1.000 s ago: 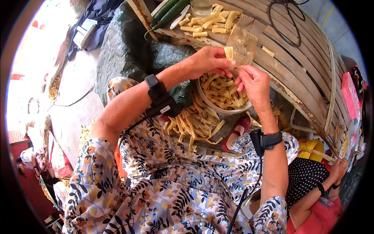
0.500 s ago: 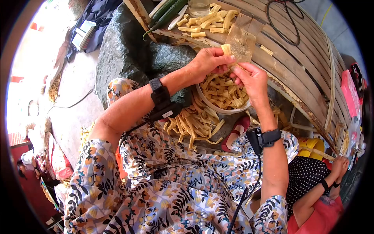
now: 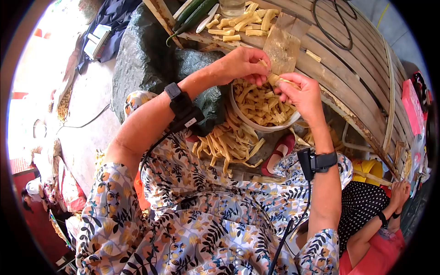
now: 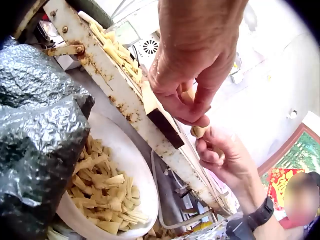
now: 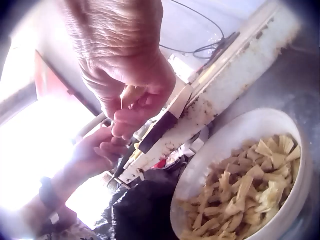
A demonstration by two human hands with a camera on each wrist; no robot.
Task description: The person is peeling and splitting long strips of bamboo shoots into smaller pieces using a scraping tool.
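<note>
Both hands meet over a white tub [image 3: 256, 127] filled with cut pale yellow strips. My left hand [image 3: 243, 64] pinches a pale yellow strip [image 4: 199, 131] between thumb and fingertips. Facing it, my right hand [image 3: 302, 94] pinches the same material, and a folded part [image 3: 273, 79] shows between the two hands. In the right wrist view a strip end [image 5: 132, 94] pokes out inside the curled right fingers. Just beyond the fingertips lies a worn wooden board [image 3: 282, 48] on the edge of the slatted bench [image 3: 348, 78].
On the bench are several yellow bundles [image 3: 250, 20], a glass jar [image 3: 232, 7], cucumbers [image 3: 196, 14] and a black cable [image 3: 346, 32]. Long strips [image 3: 227, 144] heap below the tub. A dark green plastic sheet [image 3: 146, 68] stands left. Another person's hands [image 3: 400, 195] show at right.
The left hand has drawn slightly up and left, away from the right hand. The wide bundle end that stuck up past its fingers shows less, and a folded strip now shows between the hands.
</note>
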